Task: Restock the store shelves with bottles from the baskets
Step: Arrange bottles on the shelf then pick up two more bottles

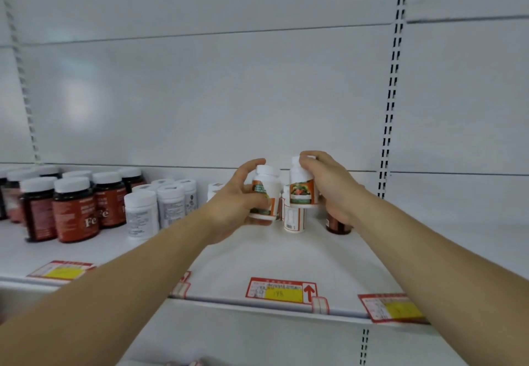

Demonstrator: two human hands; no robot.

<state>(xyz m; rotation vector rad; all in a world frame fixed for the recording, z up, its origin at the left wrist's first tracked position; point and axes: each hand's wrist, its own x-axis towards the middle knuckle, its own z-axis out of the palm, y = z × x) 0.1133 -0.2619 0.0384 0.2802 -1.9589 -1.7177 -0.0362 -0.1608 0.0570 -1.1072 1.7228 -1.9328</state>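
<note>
Both my arms reach onto the white shelf (257, 257). My left hand (237, 202) grips a white bottle with an orange and green label (267, 188), held just above the shelf. My right hand (329, 185) holds a second white bottle with the same label (302, 191) by its cap, a little higher. Below and between them a matching white bottle (294, 219) stands on the shelf. A dark brown bottle (337, 226) stands behind my right wrist, partly hidden.
Dark red bottles with white caps (76, 208) fill the shelf's left end. Small white bottles with grey labels (160, 202) stand beside them. Red and yellow price tags (282, 291) line the shelf's front edge. A slotted upright (390, 102) runs down the back panel at right.
</note>
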